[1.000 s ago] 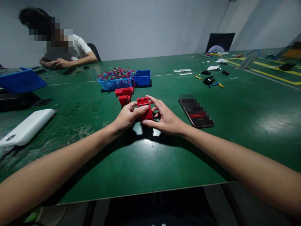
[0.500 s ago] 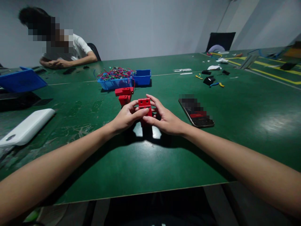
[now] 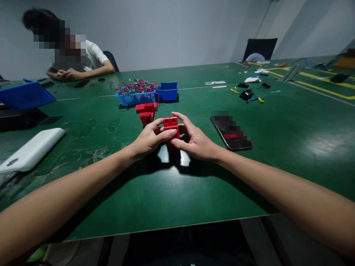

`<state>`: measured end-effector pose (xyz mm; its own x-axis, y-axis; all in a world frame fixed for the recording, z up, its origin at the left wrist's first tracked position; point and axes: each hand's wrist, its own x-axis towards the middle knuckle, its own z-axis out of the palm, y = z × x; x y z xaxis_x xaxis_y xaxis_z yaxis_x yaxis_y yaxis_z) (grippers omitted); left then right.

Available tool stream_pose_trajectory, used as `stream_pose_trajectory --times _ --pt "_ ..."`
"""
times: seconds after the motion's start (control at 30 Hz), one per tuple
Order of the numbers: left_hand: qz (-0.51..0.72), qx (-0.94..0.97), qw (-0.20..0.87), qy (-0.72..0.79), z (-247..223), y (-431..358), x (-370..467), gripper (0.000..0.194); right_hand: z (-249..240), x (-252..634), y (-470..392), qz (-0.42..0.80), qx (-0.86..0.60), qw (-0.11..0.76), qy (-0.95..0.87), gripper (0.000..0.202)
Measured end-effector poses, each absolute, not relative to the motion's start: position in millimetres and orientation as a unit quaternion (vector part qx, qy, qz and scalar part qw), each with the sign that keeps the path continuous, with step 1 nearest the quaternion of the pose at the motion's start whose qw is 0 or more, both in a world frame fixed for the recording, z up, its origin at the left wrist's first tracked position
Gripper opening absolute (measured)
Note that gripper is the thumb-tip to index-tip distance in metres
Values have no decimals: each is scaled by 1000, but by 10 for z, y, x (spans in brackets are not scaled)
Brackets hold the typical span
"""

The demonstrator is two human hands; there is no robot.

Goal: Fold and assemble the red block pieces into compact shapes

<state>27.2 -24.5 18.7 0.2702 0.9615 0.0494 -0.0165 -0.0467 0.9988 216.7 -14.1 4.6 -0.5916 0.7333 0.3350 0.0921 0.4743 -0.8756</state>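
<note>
A red block-shaped housing [image 3: 170,122] with two round holes in its upper face is held between my hands, over the green table. My left hand [image 3: 151,138] grips it from the left, its thumb lying across the front. From the right, my right hand [image 3: 194,140] closes on the same housing, thumb low on the front and forefinger arched behind the top. Fingers hide much of its sides and back. Just beyond my left hand, more red blocks [image 3: 146,112] of a similar look stand on the table.
A blue bin [image 3: 135,99] heaped with thin wires adjoins a smaller blue bin [image 3: 168,91]. To the right lies a phone [image 3: 231,133]; to the left, a white power-bank-like device [image 3: 33,149]. Pliers [image 3: 255,99] lie farther right. Another person [image 3: 83,59] sits across the table [image 3: 166,207].
Both hands stay on the red housing. The housing and my right hand have shifted very slightly down, and my left thumb reaches a little farther right across its front.
</note>
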Motion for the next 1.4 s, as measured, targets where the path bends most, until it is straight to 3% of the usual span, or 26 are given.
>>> stream_pose_trajectory --times 0.3,1.07,1.23,1.4 --pt "481 443 626 426 169 -121 286 45 14 2184 -115 406 -255 311 -820 113" --pt "457 438 652 417 193 -147 265 42 51 2195 -122 386 -292 299 -822 101" --pt "455 461 645 405 152 -150 274 50 50 2195 -117 395 -282 306 -819 102" --pt "463 503 608 402 94 -161 286 71 39 2198 -105 380 -307 299 -820 101"
